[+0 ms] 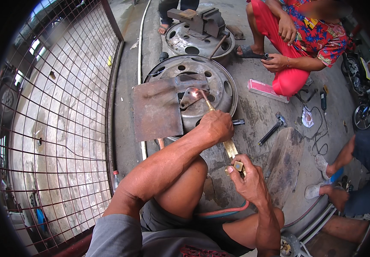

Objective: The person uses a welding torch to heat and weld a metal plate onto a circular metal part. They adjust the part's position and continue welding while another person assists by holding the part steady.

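past grey sleeve (115, 231), holds brass torch (230, 149) in closed left grip (217, 126), with right grip (249, 180) pinching gold knob (238, 165), likely for steady flame (196, 93) over small plate (188, 103).

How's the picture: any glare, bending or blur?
Head view: pinkish-white glare on the small metal plate at the gas torch tip; head view: wire-mesh fence bows near the dark image edge; head view: left hand and right hand look fairly sharp.
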Demonstrator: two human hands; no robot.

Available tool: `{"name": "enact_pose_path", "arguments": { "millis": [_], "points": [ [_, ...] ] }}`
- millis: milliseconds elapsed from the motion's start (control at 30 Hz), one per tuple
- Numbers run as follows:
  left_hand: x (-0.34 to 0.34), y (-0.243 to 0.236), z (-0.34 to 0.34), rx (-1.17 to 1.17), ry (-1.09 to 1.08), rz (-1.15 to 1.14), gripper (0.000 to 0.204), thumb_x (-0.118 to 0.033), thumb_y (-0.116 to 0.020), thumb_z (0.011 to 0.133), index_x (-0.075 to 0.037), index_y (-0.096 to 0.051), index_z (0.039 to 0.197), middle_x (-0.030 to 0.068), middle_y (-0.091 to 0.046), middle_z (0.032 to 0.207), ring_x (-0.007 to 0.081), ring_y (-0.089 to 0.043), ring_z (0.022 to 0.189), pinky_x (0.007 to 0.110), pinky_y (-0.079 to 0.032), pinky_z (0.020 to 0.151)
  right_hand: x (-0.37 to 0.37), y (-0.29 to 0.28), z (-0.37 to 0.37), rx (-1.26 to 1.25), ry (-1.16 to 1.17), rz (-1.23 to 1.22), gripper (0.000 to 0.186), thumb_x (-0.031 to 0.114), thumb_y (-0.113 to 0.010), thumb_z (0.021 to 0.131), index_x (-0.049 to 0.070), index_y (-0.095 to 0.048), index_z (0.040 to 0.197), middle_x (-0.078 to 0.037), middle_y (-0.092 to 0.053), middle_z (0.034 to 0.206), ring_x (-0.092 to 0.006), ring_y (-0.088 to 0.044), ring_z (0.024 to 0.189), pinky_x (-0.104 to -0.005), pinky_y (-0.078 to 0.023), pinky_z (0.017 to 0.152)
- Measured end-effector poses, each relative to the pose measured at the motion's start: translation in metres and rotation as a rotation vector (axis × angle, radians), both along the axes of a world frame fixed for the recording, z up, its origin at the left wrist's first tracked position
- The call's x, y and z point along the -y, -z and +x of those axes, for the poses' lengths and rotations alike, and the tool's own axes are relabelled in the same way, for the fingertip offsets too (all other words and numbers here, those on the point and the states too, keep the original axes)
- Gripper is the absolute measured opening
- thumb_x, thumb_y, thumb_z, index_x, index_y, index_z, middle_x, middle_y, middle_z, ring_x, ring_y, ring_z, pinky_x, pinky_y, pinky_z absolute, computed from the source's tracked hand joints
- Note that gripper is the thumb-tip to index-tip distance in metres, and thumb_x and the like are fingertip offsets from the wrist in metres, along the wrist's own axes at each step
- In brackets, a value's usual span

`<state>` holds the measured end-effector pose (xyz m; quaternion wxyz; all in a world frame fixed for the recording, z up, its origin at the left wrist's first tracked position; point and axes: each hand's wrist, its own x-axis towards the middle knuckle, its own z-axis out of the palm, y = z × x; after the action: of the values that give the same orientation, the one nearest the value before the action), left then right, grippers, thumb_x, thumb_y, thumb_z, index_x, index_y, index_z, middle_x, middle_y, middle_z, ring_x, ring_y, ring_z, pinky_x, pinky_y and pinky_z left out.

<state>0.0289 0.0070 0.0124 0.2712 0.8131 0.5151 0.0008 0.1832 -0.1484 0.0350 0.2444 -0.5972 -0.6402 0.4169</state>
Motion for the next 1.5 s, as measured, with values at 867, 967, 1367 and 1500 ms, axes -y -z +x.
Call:
{"name": "enact_pose_path", "arguments": {
  "millis": [867,967,1367,1500],
  "points": [
    [-0.0011,0.0029,0.0004,-0.008,0.005,0.006,0.029,-0.024,-0.063,0.092,0.001,-0.078,0.093,0.0244,-0.075,0.092,0.0385,-0.075,0.093,0.045,-0.060,0.084,-0.0001,-0.0023,-0.0003,0.023,0.003,-0.020,0.020,0.018,-0.067,0.098,0.004,-0.058,0.111,-0.017,-0.070,0.078,-0.0303,-0.073,0.070,-0.0411,-0.054,0.063],
    [-0.0013,0.0021,0.0011,-0.015,-0.003,-0.001,0.029,-0.024,-0.063,0.092,0.001,-0.078,0.093,0.0245,-0.075,0.092,0.0384,-0.075,0.093,0.045,-0.060,0.084,-0.0001,-0.0029,-0.0008,0.021,0.007,-0.017,0.020,0.017,-0.067,0.098,0.004,-0.058,0.110,-0.017,-0.070,0.077,-0.0302,-0.073,0.070,-0.0407,-0.054,0.064],
    [-0.0012,0.0022,0.0011,-0.006,-0.013,-0.002,0.028,-0.023,-0.064,0.090,0.001,-0.079,0.093,0.0235,-0.075,0.090,0.0380,-0.075,0.092,0.045,-0.060,0.083,-0.0008,-0.0041,-0.0013,0.006,0.004,-0.015,0.018,0.016,-0.066,0.098,0.003,-0.058,0.108,-0.015,-0.068,0.077,-0.0258,-0.071,0.069,-0.0399,-0.054,0.065],
    [-0.0008,0.0022,0.0007,-0.004,-0.011,0.011,0.028,-0.024,-0.064,0.090,0.000,-0.079,0.092,0.0236,-0.075,0.090,0.0380,-0.075,0.092,0.045,-0.060,0.083,-0.0005,-0.0024,-0.0009,0.003,0.007,-0.015,0.018,0.015,-0.066,0.098,0.003,-0.058,0.109,-0.016,-0.069,0.078,-0.0267,-0.072,0.071,-0.0400,-0.054,0.066]
  ]
}}
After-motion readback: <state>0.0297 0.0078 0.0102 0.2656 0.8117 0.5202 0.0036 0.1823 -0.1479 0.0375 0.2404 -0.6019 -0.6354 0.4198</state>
